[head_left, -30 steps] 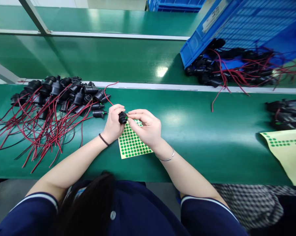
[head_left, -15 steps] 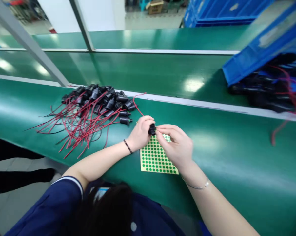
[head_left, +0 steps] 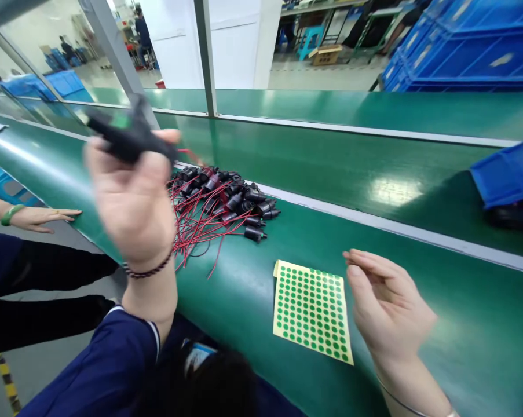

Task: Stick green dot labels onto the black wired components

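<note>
My left hand (head_left: pixel 133 202) is raised at the left, its fingers closed around a black cylindrical wired part (head_left: pixel 133 139). The part is smeared by motion; a green spot shows on it and a red wire trails from its right end. Behind that hand lies a pile of similar black cylindrical parts (head_left: pixel 233 200) with tangled red and black wires. My right hand (head_left: pixel 391 301) hovers over the bench just right of a sticker sheet (head_left: pixel 311 310) with rows of green round dots. Its thumb and fingertips are pinched together, and nothing shows in them.
The green bench (head_left: pixel 226 301) has a white rail along its far side. A metal post (head_left: pixel 113 52) rises behind the pile. At the right is a blue crate (head_left: pixel 508 174). Another person's hand (head_left: pixel 44 219) with a green bracelet reaches in at the left edge.
Both hands were together over the sticker sheet at the black part. My left hand has since carried the part up and left; my right hand has let go and moved right. The view has shifted.
</note>
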A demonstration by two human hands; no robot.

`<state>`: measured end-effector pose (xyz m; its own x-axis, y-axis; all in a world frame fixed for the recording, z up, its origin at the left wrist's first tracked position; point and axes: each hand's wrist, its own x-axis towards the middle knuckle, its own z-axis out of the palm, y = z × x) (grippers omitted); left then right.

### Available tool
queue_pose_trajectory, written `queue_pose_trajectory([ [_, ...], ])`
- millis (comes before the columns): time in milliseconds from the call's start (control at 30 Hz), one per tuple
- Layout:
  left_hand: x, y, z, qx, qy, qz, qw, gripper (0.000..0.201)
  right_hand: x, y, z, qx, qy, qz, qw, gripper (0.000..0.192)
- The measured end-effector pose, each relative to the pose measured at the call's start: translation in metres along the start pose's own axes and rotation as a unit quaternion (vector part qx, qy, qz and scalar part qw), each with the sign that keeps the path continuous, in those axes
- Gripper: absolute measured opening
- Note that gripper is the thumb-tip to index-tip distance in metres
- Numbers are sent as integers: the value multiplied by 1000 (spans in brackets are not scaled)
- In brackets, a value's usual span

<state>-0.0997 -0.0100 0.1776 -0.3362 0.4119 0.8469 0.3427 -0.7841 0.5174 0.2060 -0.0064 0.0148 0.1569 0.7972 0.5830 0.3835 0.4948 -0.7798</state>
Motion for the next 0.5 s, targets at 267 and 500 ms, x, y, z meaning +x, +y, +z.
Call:
queue_pose_trajectory([
  [267, 8, -69, -26, 234, -127, -88, 960, 33, -1, -1, 3, -8, -34, -14, 999, 7],
  [500, -30, -186, -1, 405, -200, -161, 878, 33, 1, 11, 3, -10, -40, -8, 999, 8],
])
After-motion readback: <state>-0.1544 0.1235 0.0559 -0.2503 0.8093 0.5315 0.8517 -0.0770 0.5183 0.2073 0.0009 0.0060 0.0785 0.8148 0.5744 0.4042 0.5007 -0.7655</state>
